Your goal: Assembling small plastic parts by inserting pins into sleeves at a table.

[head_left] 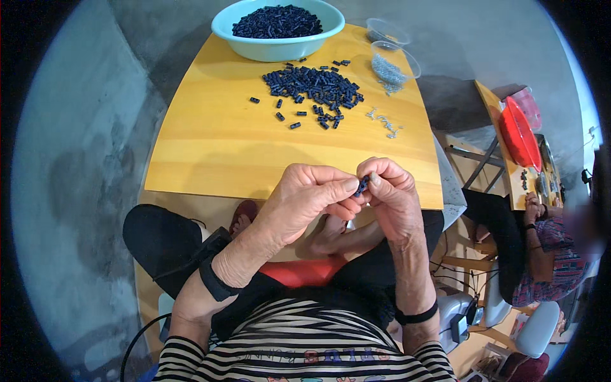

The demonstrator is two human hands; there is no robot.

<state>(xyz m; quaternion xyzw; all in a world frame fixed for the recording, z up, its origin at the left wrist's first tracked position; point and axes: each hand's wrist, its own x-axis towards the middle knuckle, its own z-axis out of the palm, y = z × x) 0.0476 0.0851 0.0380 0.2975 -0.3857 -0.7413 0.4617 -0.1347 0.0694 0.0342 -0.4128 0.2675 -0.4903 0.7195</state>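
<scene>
Wood, yellow and smooth, makes the table in the middle of the frame. At its top sits a pale blue bowl full of small black pieces. Just below and to the right is a loose heap of them. Lower down, the left hand pinches one black piece, right of the middle of the frame. The right hand pinches it from the other side. Above that hand, shiny little bits lie scattered, below two clear cups. At the far right, a red tub rests above another person.
</scene>
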